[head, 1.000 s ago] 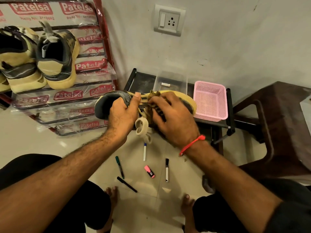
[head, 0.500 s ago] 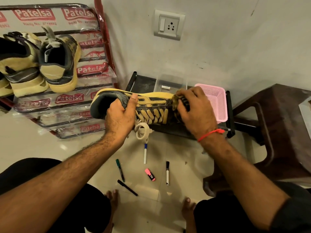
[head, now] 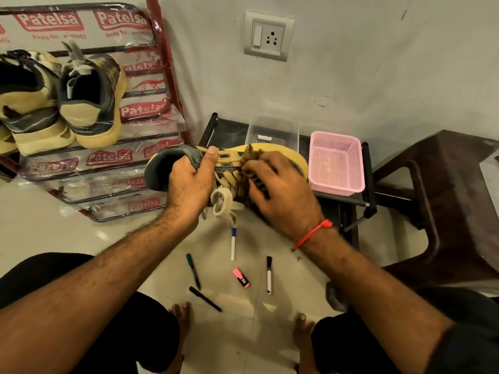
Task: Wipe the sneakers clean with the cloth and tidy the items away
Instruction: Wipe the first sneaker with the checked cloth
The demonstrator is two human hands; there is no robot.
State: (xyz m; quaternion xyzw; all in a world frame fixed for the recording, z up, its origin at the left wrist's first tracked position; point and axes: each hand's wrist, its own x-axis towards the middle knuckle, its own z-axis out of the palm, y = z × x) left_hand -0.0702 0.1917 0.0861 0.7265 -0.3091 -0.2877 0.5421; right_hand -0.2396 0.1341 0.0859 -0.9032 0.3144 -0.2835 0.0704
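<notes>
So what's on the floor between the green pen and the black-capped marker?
In the head view, a pink highlighter lies on the tiles between the green pen and the black-capped marker.

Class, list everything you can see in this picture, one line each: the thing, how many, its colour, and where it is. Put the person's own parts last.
Sneaker in hand: 1, yellow and grey, held above the low stand.
Cloth: 1, brown, under the right hand on the sneaker.
Sneakers on rack: at least 2, yellow and grey, on the shoe rack.
Shoe rack: 1, red, plastic-wrapped, left by the wall.
Basket: 1, pink, on the stand.
Clear box: 1, transparent, beside the basket.
Low stand: 1, black, against the wall.
Markers: 4, mixed, on the floor.
Highlighter: 1, pink, on the floor.
Wall socket: 1, white, on the wall.
Chair: 1, brown, right.
Left hand: grips the sneaker.
Right hand: presses the cloth.
</notes>
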